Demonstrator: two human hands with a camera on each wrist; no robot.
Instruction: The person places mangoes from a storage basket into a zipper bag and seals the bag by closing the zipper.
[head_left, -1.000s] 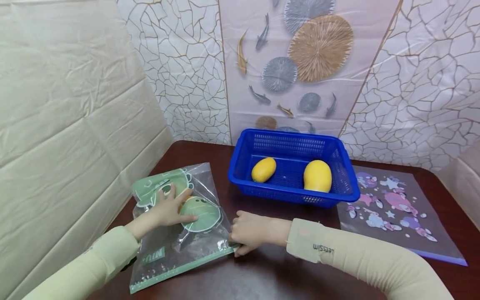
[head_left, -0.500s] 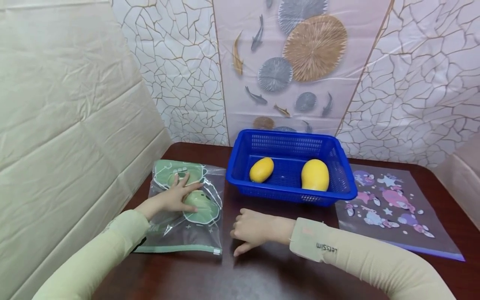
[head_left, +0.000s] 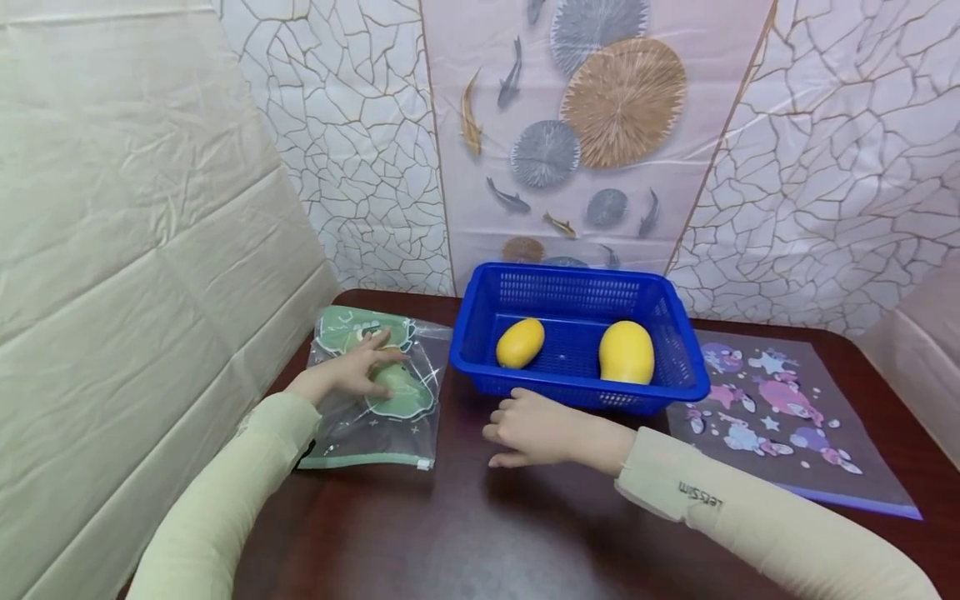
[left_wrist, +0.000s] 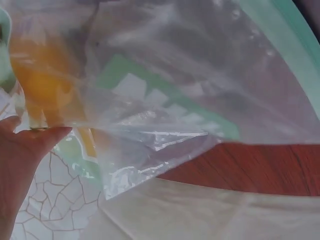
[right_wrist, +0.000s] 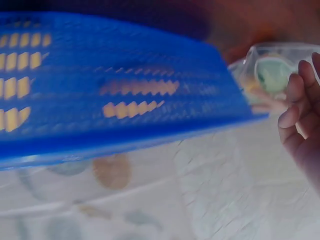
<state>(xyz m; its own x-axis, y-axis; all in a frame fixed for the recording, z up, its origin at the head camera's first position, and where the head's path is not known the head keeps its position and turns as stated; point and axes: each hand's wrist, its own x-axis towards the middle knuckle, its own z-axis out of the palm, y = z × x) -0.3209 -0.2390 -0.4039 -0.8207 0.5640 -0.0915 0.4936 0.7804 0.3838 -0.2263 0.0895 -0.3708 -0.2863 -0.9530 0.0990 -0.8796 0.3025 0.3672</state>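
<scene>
Left hand (head_left: pixel 356 367): fingers spread on the green bag (head_left: pixel 403 393), which lies at the left of the table (head_left: pixel 450 537); no firm grip shows. Right hand (head_left: pixel 538 429): fingers loosely curled, holding nothing, near the basket (head_left: pixel 570 292). Step in hand, by judgement: setting the green bag in place. Any further shift calls for light pressure, to avoid creasing the film. Basket contents: two yellow fruits (head_left: pixel 626 352), apart. Far right: purple bag (head_left: pixel 780 408), flat. Surface: dark, glossy. Room: patterned backdrop (head_left: pixel 487 237) behind; cream cloth (head_left: pixel 150 175) left.

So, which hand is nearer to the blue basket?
Right. The right hand is just in front of the basket; the left hand is on the green bag, farther off to the left.
</scene>
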